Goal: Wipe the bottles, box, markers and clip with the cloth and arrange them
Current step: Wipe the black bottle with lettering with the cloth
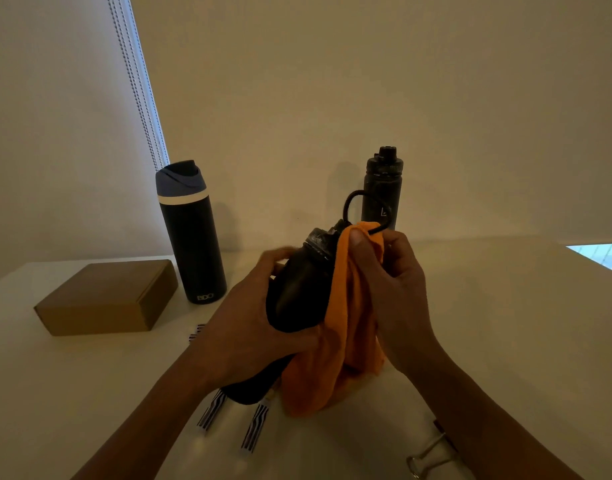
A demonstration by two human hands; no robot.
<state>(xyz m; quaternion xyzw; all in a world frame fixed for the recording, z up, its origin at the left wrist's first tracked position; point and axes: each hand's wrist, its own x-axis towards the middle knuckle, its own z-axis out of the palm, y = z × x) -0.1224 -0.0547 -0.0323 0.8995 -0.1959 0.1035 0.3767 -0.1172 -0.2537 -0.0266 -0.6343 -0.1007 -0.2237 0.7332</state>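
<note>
bare left hand (249,327) and bare right hand (391,299) on bare forearms (152,420).

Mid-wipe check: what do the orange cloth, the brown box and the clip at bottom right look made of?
The orange cloth: soft, matte, fuzzy fabric draping in folds, likely microfibre. The flat brown box: plain matte cardboard, with folded flap edges showing. The binder clip: thin shiny wire handles, probably metal; its dark body is too dim to judge.

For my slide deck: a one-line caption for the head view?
Left hand grips a black bottle; right hand holds an orange cloth against its neck.
</note>
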